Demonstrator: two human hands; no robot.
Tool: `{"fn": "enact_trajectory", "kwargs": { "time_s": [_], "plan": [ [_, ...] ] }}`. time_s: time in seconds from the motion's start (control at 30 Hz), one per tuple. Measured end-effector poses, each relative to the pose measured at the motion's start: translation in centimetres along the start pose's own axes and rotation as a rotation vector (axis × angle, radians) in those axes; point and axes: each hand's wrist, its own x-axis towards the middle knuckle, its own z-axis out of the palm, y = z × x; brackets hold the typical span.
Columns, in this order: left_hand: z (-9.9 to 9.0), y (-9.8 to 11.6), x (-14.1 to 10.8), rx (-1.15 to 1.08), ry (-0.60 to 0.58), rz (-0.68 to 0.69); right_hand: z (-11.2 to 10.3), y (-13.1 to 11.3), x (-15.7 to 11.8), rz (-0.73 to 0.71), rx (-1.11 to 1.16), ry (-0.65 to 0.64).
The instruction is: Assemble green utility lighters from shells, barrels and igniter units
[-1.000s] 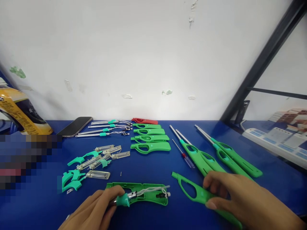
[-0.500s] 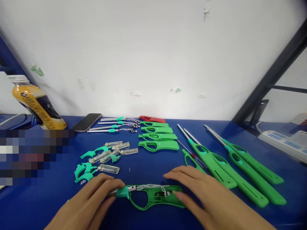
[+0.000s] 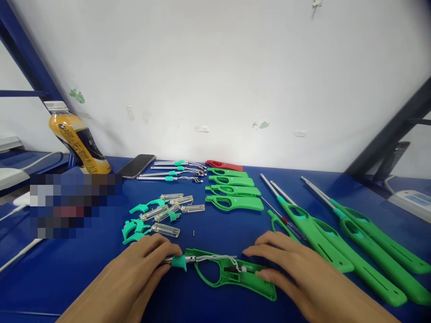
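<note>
My left hand [image 3: 143, 264] is closed around a metal lighter tube, pinched just left of its teal collar [image 3: 179, 262]. White wires [image 3: 215, 257] run from the tube over a green lighter handle half [image 3: 247, 280], which lies with its hollow side up on the blue table. A small black igniter [image 3: 235, 269] on those wires sits within the half. My right hand [image 3: 289, 269] has its thumb on the inside of the half, near its wide end, while the fingers are spread apart behind it. Beyond the hands lies a small screw [image 3: 193, 233].
Clear fuel tanks [image 3: 165, 230] and teal trigger pieces [image 3: 134, 229] lie left. Farther back are lighter tubes [image 3: 156, 178], green handle halves [image 3: 235, 202], a red half [image 3: 224, 166], a phone [image 3: 138, 166] and a bottle [image 3: 81, 143]. Right: a screwdriver [image 3: 291, 226] and assembled green lighters [image 3: 316, 235].
The view has shifted, so most things appear farther right. The handle half has turned a little, its wide end now lower and nearer me. My left hand keeps its grip on the tube.
</note>
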Motion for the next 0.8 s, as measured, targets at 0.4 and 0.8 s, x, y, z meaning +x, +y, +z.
{"fn": "enact_trajectory", "kwargs": {
  "time_s": [0.4,0.8],
  "plan": [
    [0.0,1.0,2.1,0.077,0.22,0.094,0.0,0.3,0.4,0.075,0.083,-0.03],
    [1.1,1.3,0.6,-0.036,0.042,0.006,-0.5,0.4,0.2,0.106,0.134,-0.014]
  ]
}}
